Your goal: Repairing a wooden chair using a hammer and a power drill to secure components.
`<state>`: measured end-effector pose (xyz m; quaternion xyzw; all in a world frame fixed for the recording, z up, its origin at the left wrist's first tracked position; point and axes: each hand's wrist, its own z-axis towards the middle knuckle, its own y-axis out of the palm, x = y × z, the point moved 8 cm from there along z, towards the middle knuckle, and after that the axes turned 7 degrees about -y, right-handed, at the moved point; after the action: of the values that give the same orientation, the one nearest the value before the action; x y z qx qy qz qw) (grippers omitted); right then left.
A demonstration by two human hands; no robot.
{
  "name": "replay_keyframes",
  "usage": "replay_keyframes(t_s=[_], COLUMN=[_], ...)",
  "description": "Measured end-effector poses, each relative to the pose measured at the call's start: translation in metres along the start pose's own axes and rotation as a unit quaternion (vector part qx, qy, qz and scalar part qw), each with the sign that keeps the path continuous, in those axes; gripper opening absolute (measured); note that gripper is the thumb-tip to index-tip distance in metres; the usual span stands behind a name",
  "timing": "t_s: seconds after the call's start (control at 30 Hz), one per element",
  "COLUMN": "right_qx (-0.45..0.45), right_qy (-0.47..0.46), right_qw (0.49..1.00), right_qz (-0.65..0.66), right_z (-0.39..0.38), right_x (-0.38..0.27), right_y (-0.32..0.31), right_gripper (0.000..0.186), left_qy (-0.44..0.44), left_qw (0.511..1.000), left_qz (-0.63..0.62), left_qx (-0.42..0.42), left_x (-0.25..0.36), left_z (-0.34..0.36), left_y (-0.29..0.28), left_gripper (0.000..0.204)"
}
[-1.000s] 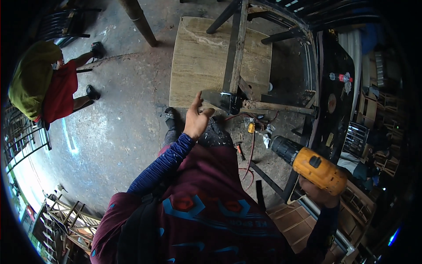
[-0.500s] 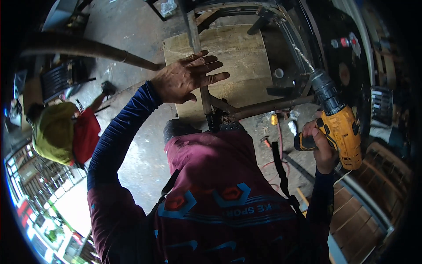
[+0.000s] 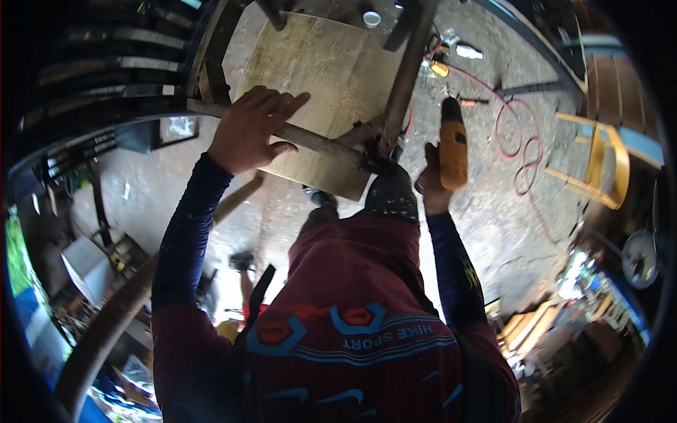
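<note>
The right hand point(image 3: 433, 185) is wrapped round the yellow drill point(image 3: 454, 151), out beside the right leg point(image 3: 392, 192); the left hand point(image 3: 247, 130), empty, fingers loosely spread, is over the wooden rail point(image 3: 321, 142) (touching or not, I can't tell from here), a tan board point(image 3: 321, 70) beneath.

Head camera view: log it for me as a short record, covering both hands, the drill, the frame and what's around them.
Left hand: fingers spread, over a wooden rail; firm grip not clear
Right hand: holding a yellow-and-black cordless drill
Drill direction: chuck pointing away from the person
Frame: the rail meets a second wooden bar at a corner near the person's leg
Beneath frame: pale wooden board
Floor, right: looped red cord or hose
Far right: light wooden chair frame
</note>
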<state>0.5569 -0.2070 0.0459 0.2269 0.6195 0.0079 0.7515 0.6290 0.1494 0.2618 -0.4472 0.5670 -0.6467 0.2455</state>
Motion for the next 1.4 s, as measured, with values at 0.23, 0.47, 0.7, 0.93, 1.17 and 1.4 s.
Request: replay_keyframes(t_s=[0.23,0.47,0.7,0.93,1.17,1.4], right_qx=[0.178,0.26,0.173,0.143,0.252,-0.039], right_qy=[-0.049,-0.041,-0.035,-0.034,-0.077,0.094], right_qw=[0.946,0.945,0.981,0.97,0.812,0.771], right_qz=[-0.266,-0.195,-0.08,0.195,-0.521,-0.629], right_z=[-0.007,0.006,-0.016,0.006,-0.03,-0.19], right_x=[0.01,-0.034,0.087,0.045,-0.052,-0.02], right_y=[0.048,0.086,0.045,0.097,0.071,0.051], right_gripper=[0.047,0.028,0.089,0.073,0.043,0.045], left_qy=[0.033,0.067,0.038,0.036,0.099,0.034], left_qw=[0.999,0.997,0.996,0.998,0.993,0.998], left_qz=[0.021,0.049,-0.036,0.048,-0.014,-0.019], left_qx=[-0.01,-0.006,0.072,0.018,0.059,0.05], left_x=[0.021,0.003,0.001,0.003,0.025,0.011], left_z=[0.007,0.009,0.02,0.015,0.027,0.031], left_y=[-0.012,0.02,0.011,0.024,0.014,0.023], left_gripper=[0.101,0.087,0.084,0.081,0.082,0.08])
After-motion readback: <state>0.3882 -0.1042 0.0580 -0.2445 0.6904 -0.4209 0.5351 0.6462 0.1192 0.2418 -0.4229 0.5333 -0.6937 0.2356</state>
